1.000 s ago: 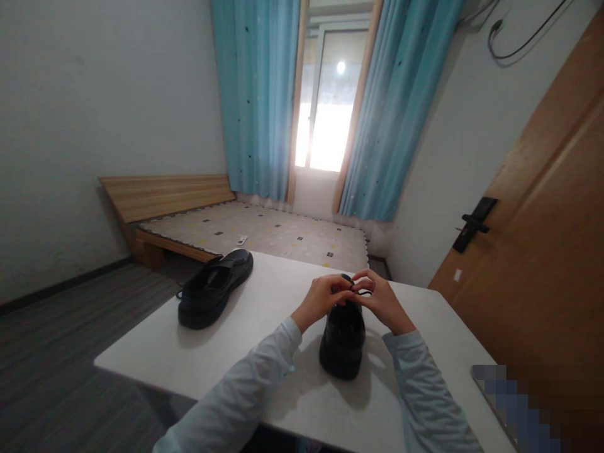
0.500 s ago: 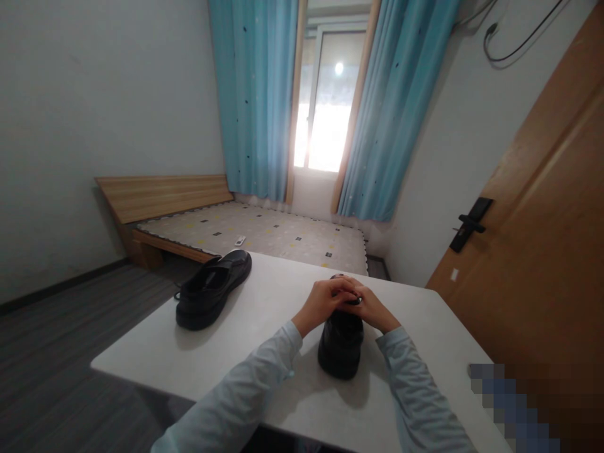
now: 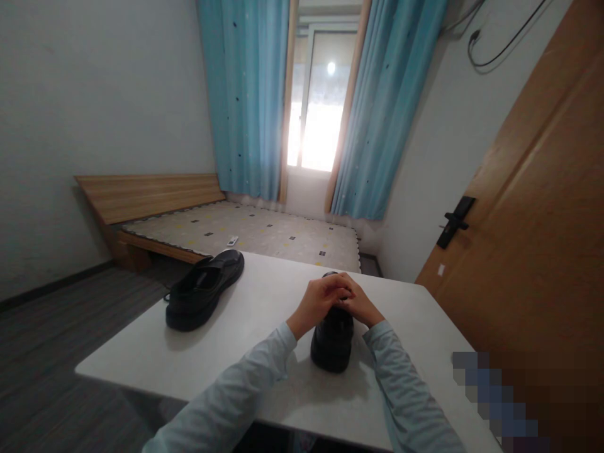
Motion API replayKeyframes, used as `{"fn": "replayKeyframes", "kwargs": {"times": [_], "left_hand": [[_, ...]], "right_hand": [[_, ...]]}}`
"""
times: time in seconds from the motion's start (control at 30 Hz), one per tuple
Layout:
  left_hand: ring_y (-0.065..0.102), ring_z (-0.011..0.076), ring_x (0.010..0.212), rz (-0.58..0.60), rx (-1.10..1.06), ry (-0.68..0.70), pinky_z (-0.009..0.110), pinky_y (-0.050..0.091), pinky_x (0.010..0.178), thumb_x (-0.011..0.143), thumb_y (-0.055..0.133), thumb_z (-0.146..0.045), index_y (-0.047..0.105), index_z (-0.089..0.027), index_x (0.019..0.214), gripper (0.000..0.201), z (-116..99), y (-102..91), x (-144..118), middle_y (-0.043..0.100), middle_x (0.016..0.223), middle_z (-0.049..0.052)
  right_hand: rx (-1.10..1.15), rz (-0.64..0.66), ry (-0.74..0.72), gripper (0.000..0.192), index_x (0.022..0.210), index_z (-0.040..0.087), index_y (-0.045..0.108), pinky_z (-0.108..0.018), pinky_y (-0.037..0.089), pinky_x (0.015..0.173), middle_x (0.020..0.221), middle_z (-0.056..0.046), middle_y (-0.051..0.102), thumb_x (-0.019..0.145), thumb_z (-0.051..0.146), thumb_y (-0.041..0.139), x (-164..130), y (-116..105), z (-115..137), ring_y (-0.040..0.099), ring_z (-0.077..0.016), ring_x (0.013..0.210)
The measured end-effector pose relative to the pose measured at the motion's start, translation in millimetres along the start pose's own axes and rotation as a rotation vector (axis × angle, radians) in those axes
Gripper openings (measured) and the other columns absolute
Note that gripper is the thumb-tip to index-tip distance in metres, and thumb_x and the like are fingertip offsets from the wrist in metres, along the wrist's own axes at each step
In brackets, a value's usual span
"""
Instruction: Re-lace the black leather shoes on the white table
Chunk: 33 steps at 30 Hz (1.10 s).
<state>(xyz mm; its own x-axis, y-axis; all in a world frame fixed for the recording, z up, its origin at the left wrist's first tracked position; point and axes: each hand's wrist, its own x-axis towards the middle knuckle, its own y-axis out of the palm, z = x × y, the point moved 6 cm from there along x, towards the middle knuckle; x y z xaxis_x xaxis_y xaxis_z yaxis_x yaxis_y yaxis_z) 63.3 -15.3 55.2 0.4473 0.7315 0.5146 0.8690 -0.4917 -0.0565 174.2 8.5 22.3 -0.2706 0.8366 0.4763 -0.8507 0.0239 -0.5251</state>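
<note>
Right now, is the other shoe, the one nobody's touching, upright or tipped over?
Upright. The untouched shoe rests sole-down on the table, opening upward, apart from both hands.

Near shoe (image 3: 331, 336) stands on the table (image 3: 264, 302), second shoe (image 3: 204, 289) far left.

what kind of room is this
Most likely a bedroom in a home: a low wooden bed against the far wall, blue curtains framing a window, and a wooden door on the right.

My white rectangular table (image 3: 264, 302) carries two black leather shoes: one centre (image 3: 331, 340), one centre-left (image 3: 202, 290).
</note>
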Motion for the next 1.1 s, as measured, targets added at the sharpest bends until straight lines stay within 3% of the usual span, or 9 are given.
{"fn": "replayKeyframes", "kwargs": {"times": [0.17, 0.3, 0.5, 0.67, 0.83, 1.1], "left_hand": [[0.063, 0.0125, 0.07, 0.0, -0.038, 0.029, 0.022, 0.051, 0.063, 0.078, 0.054, -0.021, 0.062, -0.014, 0.08, 0.01, -23.5, 3.8, -5.8, 0.067, 0.078, 0.003], [0.061, 0.0095, 0.06, 0.003, 0.105, 0.05, 0.02, 0.049, 0.063, 0.081, 0.05, -0.018, 0.061, -0.015, 0.08, 0.011, -39.1, 7.9, -17.0, 0.067, 0.07, 0.0], [0.061, 0.008, 0.059, 0.024, 0.292, 0.086, 0.018, 0.047, 0.064, 0.087, 0.046, -0.022, 0.062, -0.017, 0.083, 0.018, -45.2, 21.4, -42.5, 0.07, 0.073, 0.0], [0.061, 0.0087, 0.061, -0.036, 0.384, 0.163, 0.017, 0.048, 0.064, 0.088, 0.044, -0.02, 0.064, -0.017, 0.083, 0.021, -51.2, 29.5, -57.9, 0.069, 0.072, 0.001], [0.062, 0.009, 0.06, -0.094, 0.42, 0.254, 0.016, 0.048, 0.06, 0.086, 0.044, -0.016, 0.064, -0.016, 0.081, 0.021, -62.1, 33.2, -65.4, 0.069, 0.071, 0.002], [0.06, 0.0082, 0.056, -0.139, 0.433, 0.272, 0.015, 0.046, 0.056, 0.085, 0.044, -0.012, 0.063, -0.015, 0.079, 0.021, -72.1, 33.6, -69.8, 0.067, 0.065, 0.001]], "right_hand": [[-0.067, -0.001, -0.002, 0.039, 0.097, 0.021, 0.05, -0.035, 0.045, 0.078, 0.094, -0.003, 0.059, 0.064, 0.031, 0.069, -1.3, -3.1, 4.9, 0.057, -0.0219, 0.088], [-0.057, 0.031, -0.002, 0.037, 0.099, 0.021, 0.052, -0.034, 0.045, 0.08, 0.096, -0.005, 0.06, 0.066, 0.031, 0.066, -2.4, -4.2, 11.6, 0.057, -0.0219, 0.089], [-0.12, 0.006, 0.105, 0.042, 0.099, 0.021, 0.054, -0.036, 0.045, 0.079, 0.093, -0.003, 0.062, 0.062, 0.034, 0.069, -2.1, -4.1, -2.4, 0.059, -0.0221, 0.087], [-0.151, 0.028, 0.126, 0.05, 0.102, 0.02, 0.054, -0.034, 0.046, 0.075, 0.095, -0.003, 0.061, 0.06, 0.04, 0.072, -2.0, -3.0, -0.6, 0.058, -0.0209, 0.085], [-0.153, 0.047, 0.112, 0.052, 0.104, 0.021, 0.053, -0.034, 0.045, 0.078, 0.096, -0.004, 0.06, 0.06, 0.043, 0.072, -1.3, -3.5, 2.6, 0.058, -0.0207, 0.087], [-0.157, 0.061, 0.089, 0.051, 0.107, 0.021, 0.051, -0.034, 0.045, 0.078, 0.099, -0.004, 0.059, 0.064, 0.042, 0.07, -2.8, -2.1, 2.2, 0.057, -0.0204, 0.086]]}}
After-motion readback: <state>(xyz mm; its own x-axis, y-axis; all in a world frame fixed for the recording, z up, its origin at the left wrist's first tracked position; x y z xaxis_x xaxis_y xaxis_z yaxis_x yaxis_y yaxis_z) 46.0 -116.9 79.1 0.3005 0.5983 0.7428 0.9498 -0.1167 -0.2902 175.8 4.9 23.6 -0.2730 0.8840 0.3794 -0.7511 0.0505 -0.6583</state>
